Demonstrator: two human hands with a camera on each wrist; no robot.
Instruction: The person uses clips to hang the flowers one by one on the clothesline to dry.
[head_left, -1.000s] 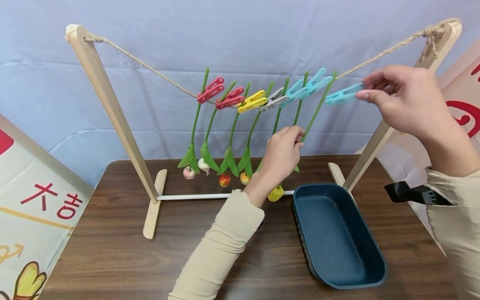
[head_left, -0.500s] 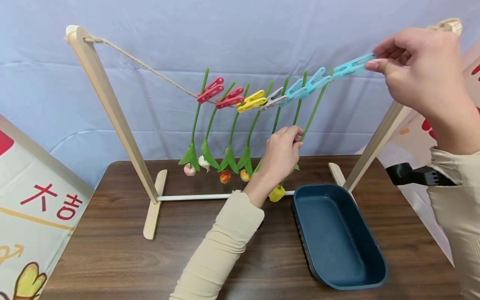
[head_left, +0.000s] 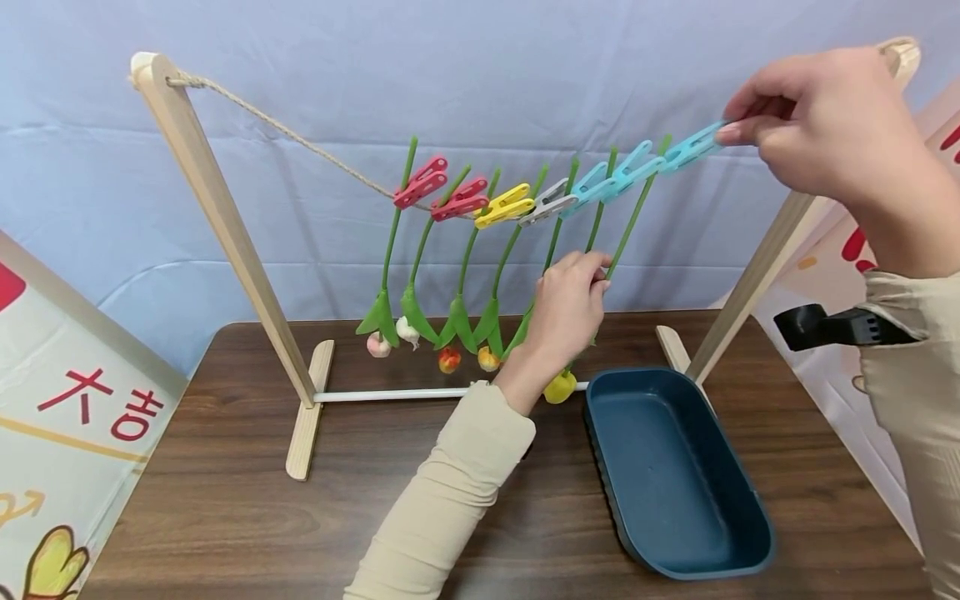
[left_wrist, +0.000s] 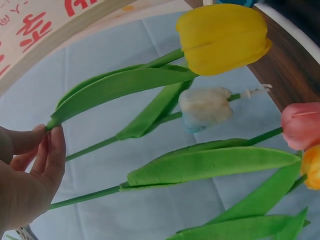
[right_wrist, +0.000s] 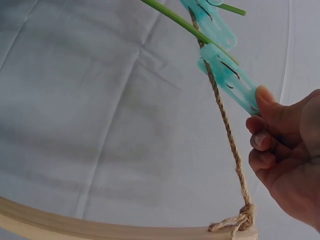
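The right hand [head_left: 817, 125] is seen high at the right end of the rope [head_left: 300, 142], and its grip is closed on the tail of a light blue clothespin [head_left: 690, 150]. Compared with 1 second ago, this hand is raised and the clothespin is moved from open air up to the rope; compared with half a second ago, it is shifted a little to the left and down. In the right wrist view the front of the clothespin [right_wrist: 227, 77] is seen against the rope [right_wrist: 225, 125], just at the top of a green stem [right_wrist: 185, 25]. Whether it already bites the rope cannot be told.

The left hand [head_left: 566, 312] is kept almost in the same place, its fingers pinching the stem [head_left: 626, 229] of the yellow tulip [head_left: 558, 387], which hangs head down above the counter [head_left: 225, 500], near the dark blue tray [head_left: 750, 542]. The stem is judged to be nearly fastened, so the support is still needed.
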